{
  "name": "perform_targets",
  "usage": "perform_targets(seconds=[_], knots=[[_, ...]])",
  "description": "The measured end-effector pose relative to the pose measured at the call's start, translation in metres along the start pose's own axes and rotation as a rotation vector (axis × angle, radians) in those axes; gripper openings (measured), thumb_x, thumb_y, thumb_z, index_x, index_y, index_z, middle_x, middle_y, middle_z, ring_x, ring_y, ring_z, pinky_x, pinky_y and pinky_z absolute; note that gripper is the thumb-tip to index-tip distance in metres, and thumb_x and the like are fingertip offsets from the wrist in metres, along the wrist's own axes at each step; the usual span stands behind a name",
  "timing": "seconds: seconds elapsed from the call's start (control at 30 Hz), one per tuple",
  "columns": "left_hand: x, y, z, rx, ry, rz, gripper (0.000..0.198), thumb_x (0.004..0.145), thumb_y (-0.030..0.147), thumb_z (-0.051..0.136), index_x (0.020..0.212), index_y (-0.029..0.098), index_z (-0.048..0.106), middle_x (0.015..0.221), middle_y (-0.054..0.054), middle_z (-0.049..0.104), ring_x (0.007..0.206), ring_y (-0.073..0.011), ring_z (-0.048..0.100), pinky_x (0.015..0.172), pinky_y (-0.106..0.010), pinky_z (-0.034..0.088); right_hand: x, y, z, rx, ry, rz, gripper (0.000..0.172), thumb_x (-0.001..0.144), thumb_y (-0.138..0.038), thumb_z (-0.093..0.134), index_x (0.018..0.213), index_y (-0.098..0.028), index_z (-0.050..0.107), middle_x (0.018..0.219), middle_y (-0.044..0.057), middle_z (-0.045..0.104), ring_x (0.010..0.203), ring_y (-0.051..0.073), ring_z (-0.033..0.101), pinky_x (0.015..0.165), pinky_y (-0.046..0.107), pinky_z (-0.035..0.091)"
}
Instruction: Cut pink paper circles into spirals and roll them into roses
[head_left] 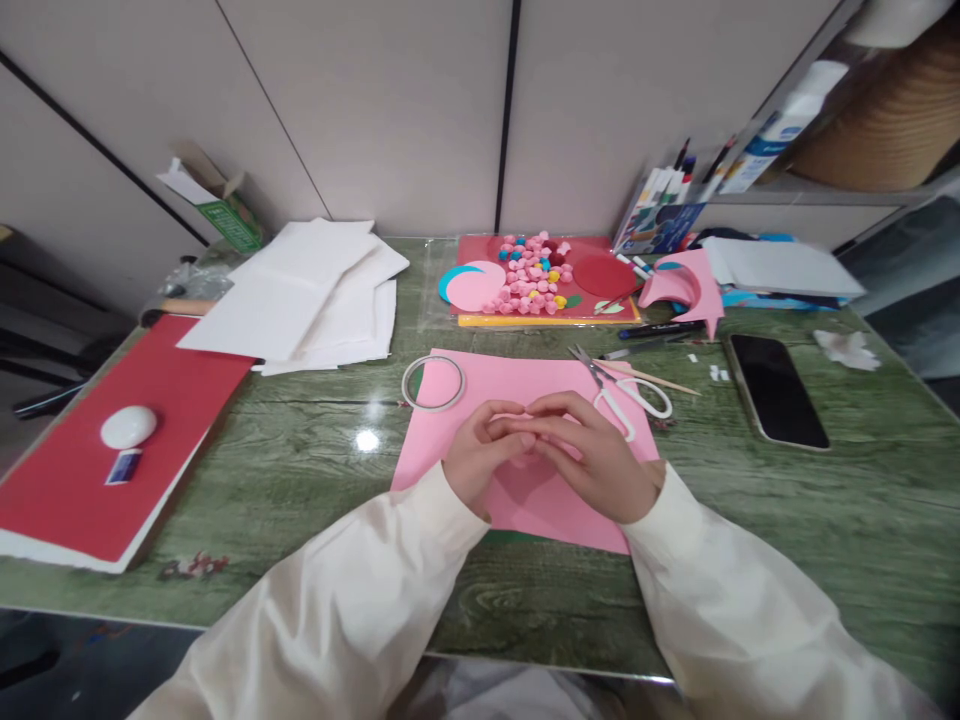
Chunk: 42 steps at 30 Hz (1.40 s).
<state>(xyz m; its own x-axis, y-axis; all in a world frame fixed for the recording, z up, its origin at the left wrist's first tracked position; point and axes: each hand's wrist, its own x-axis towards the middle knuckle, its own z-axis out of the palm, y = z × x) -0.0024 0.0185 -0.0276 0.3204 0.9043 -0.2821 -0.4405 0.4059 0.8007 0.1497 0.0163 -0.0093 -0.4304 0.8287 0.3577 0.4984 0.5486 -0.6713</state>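
Observation:
My left hand (480,462) and my right hand (592,455) meet over a pink paper sheet (480,385) lying on the green table. The fingertips of both hands are pinched together around something small and pink that I cannot make out. White scissors (622,392) lie just beyond my right hand, on the sheet's far right corner. A roll of clear tape (433,383) sits at the sheet's far left corner. Both sleeves are cream-coloured.
A red board (191,385) with a white oval object and an eraser lies at left. White paper sheets (315,295) are behind it. A tray of pink paper balls (534,280) and a pen holder (660,215) stand at the back. A phone (778,388) lies at right.

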Motion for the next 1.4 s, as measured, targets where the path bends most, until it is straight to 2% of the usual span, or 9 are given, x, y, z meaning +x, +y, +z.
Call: perform_targets(seconds=[0.17, 0.33, 0.47, 0.63, 0.8, 1.03, 1.23, 1.4], knots=[[0.0001, 0.0001, 0.001, 0.0, -0.002, 0.006, 0.031, 0.063, 0.017, 0.066, 0.09, 0.016, 0.05, 0.074, -0.002, 0.063, 0.066, -0.0135, 0.06, 0.06, -0.027, 0.047, 0.0001, 0.0007, 0.0008, -0.006, -0.008, 0.017, 0.031, 0.083, -0.013, 0.045, 0.108, -0.028, 0.056, 0.101, 0.006, 0.051, 0.098, 0.018, 0.048, 0.084, 0.036, 0.043], [-0.0018, 0.0023, 0.0029, 0.014, -0.005, -0.021, 0.033, 0.063, 0.017, 0.067, 0.091, 0.017, 0.05, 0.075, -0.002, 0.064, 0.063, -0.0129, 0.061, 0.061, -0.027, 0.046, -0.0007, 0.0004, -0.002, -0.012, 0.093, 0.036, 0.017, 0.08, -0.017, 0.052, 0.091, -0.025, 0.061, 0.095, 0.005, 0.052, 0.092, 0.018, 0.052, 0.079, 0.035, 0.045], [-0.0021, 0.0013, 0.003, 0.011, -0.033, -0.027, 0.032, 0.061, 0.016, 0.069, 0.088, 0.017, 0.051, 0.074, -0.001, 0.063, 0.059, -0.0108, 0.06, 0.061, -0.026, 0.045, -0.0001, -0.0015, -0.0032, -0.013, 0.121, 0.057, 0.007, 0.075, -0.016, 0.057, 0.077, -0.022, 0.06, 0.091, 0.004, 0.052, 0.089, 0.018, 0.053, 0.078, 0.034, 0.046], [-0.0021, -0.0005, 0.0045, 0.022, -0.063, -0.012, 0.031, 0.058, 0.015, 0.07, 0.085, 0.016, 0.054, 0.074, -0.001, 0.061, 0.069, -0.0114, 0.058, 0.062, -0.024, 0.046, 0.0001, -0.0038, -0.0021, 0.014, 0.13, 0.082, 0.012, 0.069, -0.011, 0.06, 0.068, -0.02, 0.053, 0.088, 0.003, 0.051, 0.086, 0.017, 0.052, 0.076, 0.033, 0.045], [-0.0031, -0.002, 0.0051, 0.035, -0.068, -0.033, 0.033, 0.057, 0.016, 0.072, 0.085, 0.016, 0.054, 0.072, 0.0, 0.06, 0.07, -0.012, 0.057, 0.063, -0.026, 0.046, 0.0, -0.0053, -0.0001, 0.019, 0.115, 0.083, 0.016, 0.067, -0.008, 0.06, 0.065, -0.021, 0.049, 0.088, 0.002, 0.051, 0.085, 0.017, 0.052, 0.074, 0.032, 0.045], [-0.0007, -0.0041, 0.0008, 0.009, -0.054, -0.015, 0.031, 0.06, 0.014, 0.069, 0.086, 0.016, 0.053, 0.07, 0.0, 0.061, 0.063, -0.0102, 0.057, 0.06, -0.024, 0.044, 0.002, -0.0071, -0.0016, 0.001, 0.111, 0.073, 0.014, 0.068, -0.008, 0.059, 0.071, -0.021, 0.054, 0.088, 0.003, 0.051, 0.087, 0.017, 0.052, 0.077, 0.032, 0.044], [-0.0013, -0.0006, -0.0006, -0.017, 0.014, -0.026, 0.031, 0.061, 0.014, 0.068, 0.087, 0.017, 0.052, 0.067, 0.002, 0.06, 0.058, -0.0095, 0.056, 0.054, -0.022, 0.043, 0.002, -0.0058, -0.0048, -0.016, 0.104, 0.054, 0.012, 0.076, -0.016, 0.054, 0.084, -0.023, 0.061, 0.09, 0.005, 0.052, 0.089, 0.018, 0.052, 0.078, 0.035, 0.046], [-0.0018, 0.0006, 0.0004, -0.006, -0.007, -0.023, 0.031, 0.061, 0.015, 0.068, 0.086, 0.018, 0.05, 0.065, 0.003, 0.06, 0.056, -0.0097, 0.056, 0.055, -0.023, 0.043, -0.0006, -0.0018, -0.0009, 0.026, 0.043, 0.011, 0.024, 0.08, -0.016, 0.05, 0.1, -0.026, 0.06, 0.098, 0.006, 0.052, 0.095, 0.019, 0.051, 0.079, 0.035, 0.046]])
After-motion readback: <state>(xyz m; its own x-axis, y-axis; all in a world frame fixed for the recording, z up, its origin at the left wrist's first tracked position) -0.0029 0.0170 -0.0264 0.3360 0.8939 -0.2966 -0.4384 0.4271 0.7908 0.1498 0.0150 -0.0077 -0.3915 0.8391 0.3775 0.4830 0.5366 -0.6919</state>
